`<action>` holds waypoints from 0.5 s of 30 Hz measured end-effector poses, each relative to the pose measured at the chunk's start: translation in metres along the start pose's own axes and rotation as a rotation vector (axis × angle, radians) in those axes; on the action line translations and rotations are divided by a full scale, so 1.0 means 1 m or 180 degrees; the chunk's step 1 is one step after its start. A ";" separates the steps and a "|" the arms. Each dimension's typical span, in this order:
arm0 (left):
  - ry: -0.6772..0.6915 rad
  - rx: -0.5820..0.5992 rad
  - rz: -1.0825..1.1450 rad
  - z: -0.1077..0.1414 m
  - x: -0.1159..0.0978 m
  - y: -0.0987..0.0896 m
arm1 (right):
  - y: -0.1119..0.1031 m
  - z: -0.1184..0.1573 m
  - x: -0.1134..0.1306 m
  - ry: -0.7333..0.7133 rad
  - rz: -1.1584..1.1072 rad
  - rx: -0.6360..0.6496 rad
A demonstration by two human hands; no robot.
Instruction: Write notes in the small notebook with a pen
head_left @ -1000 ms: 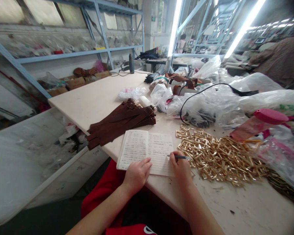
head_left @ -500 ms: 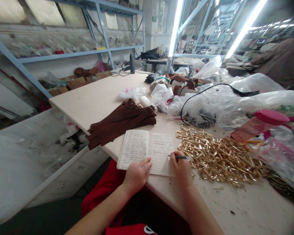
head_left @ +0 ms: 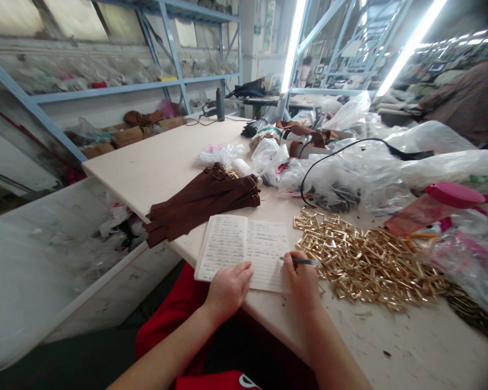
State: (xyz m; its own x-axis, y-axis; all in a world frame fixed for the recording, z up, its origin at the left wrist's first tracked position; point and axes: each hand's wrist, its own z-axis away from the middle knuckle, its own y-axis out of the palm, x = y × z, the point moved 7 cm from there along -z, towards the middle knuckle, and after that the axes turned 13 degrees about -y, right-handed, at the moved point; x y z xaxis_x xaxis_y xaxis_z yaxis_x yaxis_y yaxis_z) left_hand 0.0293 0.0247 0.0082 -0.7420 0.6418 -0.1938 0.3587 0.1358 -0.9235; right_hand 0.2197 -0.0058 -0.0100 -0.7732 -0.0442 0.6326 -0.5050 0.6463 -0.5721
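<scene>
An open notebook (head_left: 264, 276) with handwritten lines lies at the table's front edge. My left hand (head_left: 229, 290) rests flat on its lower edge, fingers stretched out over the page. In my right hand (head_left: 303, 279) a dark pen (head_left: 305, 261) is gripped, its tip at the right-hand page below the written lines. Just right of that hand spreads a pile of gold metal buckles (head_left: 361, 260). Behind the notebook, to the left, lies a bundle of dark brown leather straps (head_left: 203, 200), its near end reaching over the table edge.
A pink-lidded bottle (head_left: 435, 206) leans beyond the buckles. Clear plastic bags (head_left: 370, 168) heap up along the back right of the table (head_left: 134, 168). A large white bin (head_left: 28, 271) with scraps stands at the left. Blue shelving (head_left: 106, 93) lines the wall; a person (head_left: 467, 100) is far right.
Both hands stay almost in place, with the pen still at the right-hand page. The whole view has shifted very slightly.
</scene>
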 end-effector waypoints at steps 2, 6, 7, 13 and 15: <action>-0.0001 0.0002 0.0008 0.000 -0.001 -0.001 | 0.001 0.000 0.001 -0.0018 0.0002 0.0039; -0.0043 0.0069 -0.0013 -0.001 -0.001 -0.001 | 0.002 0.001 0.000 -0.0027 0.0061 0.0041; -0.0045 0.0080 -0.0013 -0.001 -0.002 -0.002 | 0.002 0.001 -0.001 -0.0020 0.0072 0.0048; -0.0064 0.0111 -0.0009 -0.001 -0.001 0.000 | 0.004 0.001 -0.001 -0.0057 -0.0022 0.0141; -0.0060 0.0108 -0.0009 0.000 0.000 0.001 | 0.004 0.001 -0.002 -0.0033 -0.0005 0.0128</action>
State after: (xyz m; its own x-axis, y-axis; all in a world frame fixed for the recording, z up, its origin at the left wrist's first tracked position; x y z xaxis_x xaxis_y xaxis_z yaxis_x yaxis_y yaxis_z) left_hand 0.0300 0.0247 0.0076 -0.7537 0.6270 -0.1971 0.3375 0.1118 -0.9347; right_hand 0.2192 -0.0039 -0.0134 -0.7762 -0.0534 0.6282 -0.5212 0.6150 -0.5917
